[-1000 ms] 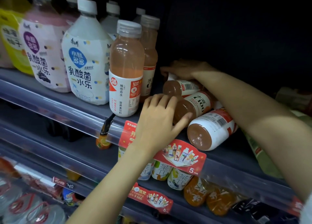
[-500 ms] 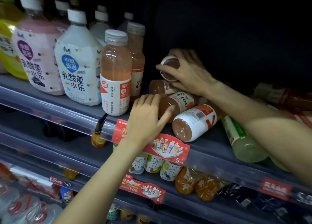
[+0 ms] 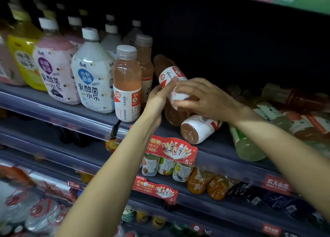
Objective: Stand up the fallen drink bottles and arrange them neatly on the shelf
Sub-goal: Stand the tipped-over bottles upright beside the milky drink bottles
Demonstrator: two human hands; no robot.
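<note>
Both hands hold one pink drink bottle (image 3: pixel 168 72) with a red and white label, tilted above the shelf (image 3: pixel 214 143). Its upper end leans toward the back left. My left hand (image 3: pixel 157 100) grips its left side and my right hand (image 3: pixel 203 97) curls over its lower part. Beneath them lies another pink bottle (image 3: pixel 174 117) on its side. A third fallen bottle (image 3: pixel 198 129) points its brown base at me. Two matching pink bottles (image 3: pixel 127 83) stand upright just left of my hands.
Large white, pink and yellow yogurt drink bottles (image 3: pixel 92 75) stand in rows to the left. A pale green bottle (image 3: pixel 247 145) and several other bottles (image 3: pixel 301 115) lie toppled to the right. A red promo tag (image 3: pixel 172 148) hangs on the shelf edge, with lower shelves below.
My right hand brought the bottle forward from the back of the shelf. My left hand left the lying bottle and rose to take the lifted one. The camera view shifted right and up.
</note>
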